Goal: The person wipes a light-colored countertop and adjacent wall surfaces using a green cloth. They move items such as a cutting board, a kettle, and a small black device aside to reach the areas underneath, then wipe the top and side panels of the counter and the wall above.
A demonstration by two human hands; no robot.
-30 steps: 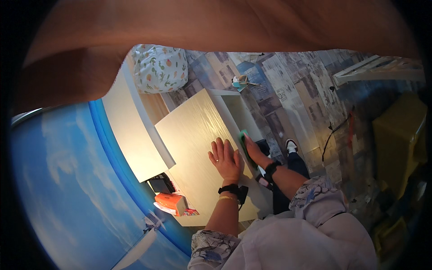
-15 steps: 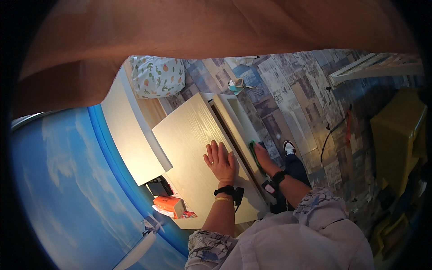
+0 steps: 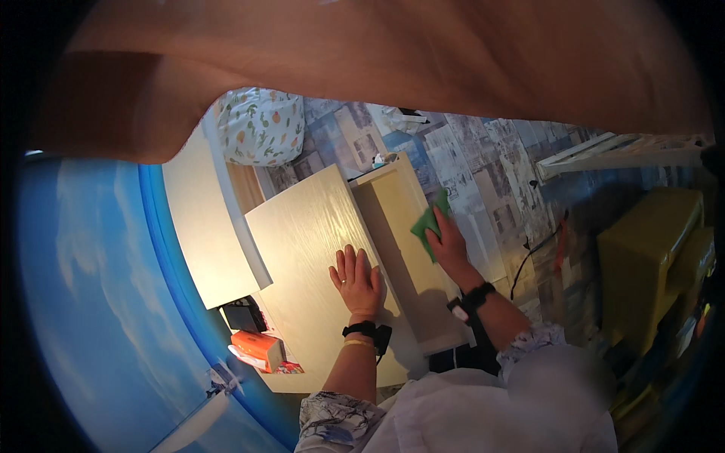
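Note:
A pale wood-grain cabinet [image 3: 302,226] stands before me with its drawer [image 3: 393,219] pulled out on the right side. Flat on the cabinet top lies my left hand [image 3: 356,285], fingers spread, holding nothing. My right hand [image 3: 451,248] grips a green cloth [image 3: 432,225] at the drawer's outer edge, its fingers folded over the fabric. The visible part of the drawer floor is bare, and a shadow falls over its nearer end. I cannot tell whether the cloth touches the drawer front.
An orange tissue box [image 3: 257,350] and a black object [image 3: 243,314] sit at the cabinet's left. A patterned bag [image 3: 262,128] stands at the far side. On the right are a yellow stool-like piece [image 3: 642,257], a white frame [image 3: 604,155] and a dark cord [image 3: 529,266] on the floor.
The drawer has come out much farther, showing its inside. My right hand has moved up and lifted the green cloth into view. My left hand stays flat on the top.

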